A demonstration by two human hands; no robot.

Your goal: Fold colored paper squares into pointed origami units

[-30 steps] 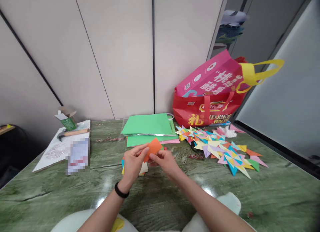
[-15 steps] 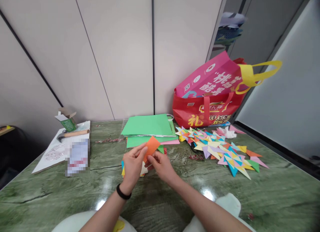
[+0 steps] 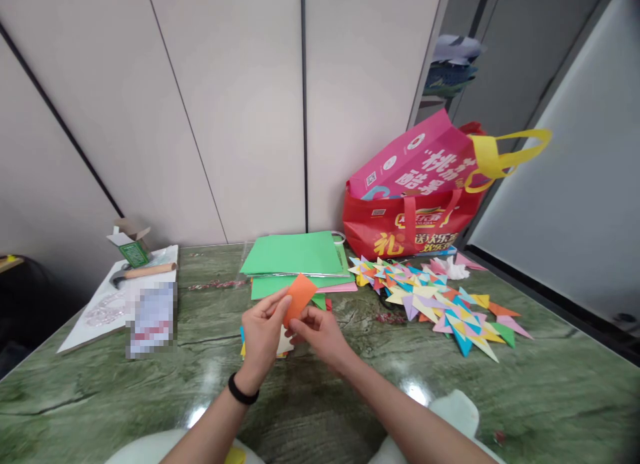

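An orange piece of paper [image 3: 301, 295] is held up between both hands over the table. My left hand [image 3: 264, 331] wears a black band at the wrist and pinches the paper's left edge between thumb and fingers. At its lower right corner, my right hand [image 3: 316, 331] grips the same paper with thumb and fingertips. Beneath the hands lie small coloured papers [image 3: 285, 344], mostly hidden. Just behind is a stack of green sheets [image 3: 295, 254] with a pink sheet under it.
Folded paper triangles and stars [image 3: 435, 301] spread across the right of the table. Behind them stands a red gift bag [image 3: 415, 224] holding a pink box [image 3: 415, 157]. At left, a hammer [image 3: 143, 273] and a small green box [image 3: 133, 251] lie on a white board [image 3: 95, 327].
Both hands keep hold of the orange paper, with little movement of the fingers. The whole view has shifted slightly, so things sit a bit further left and lower.
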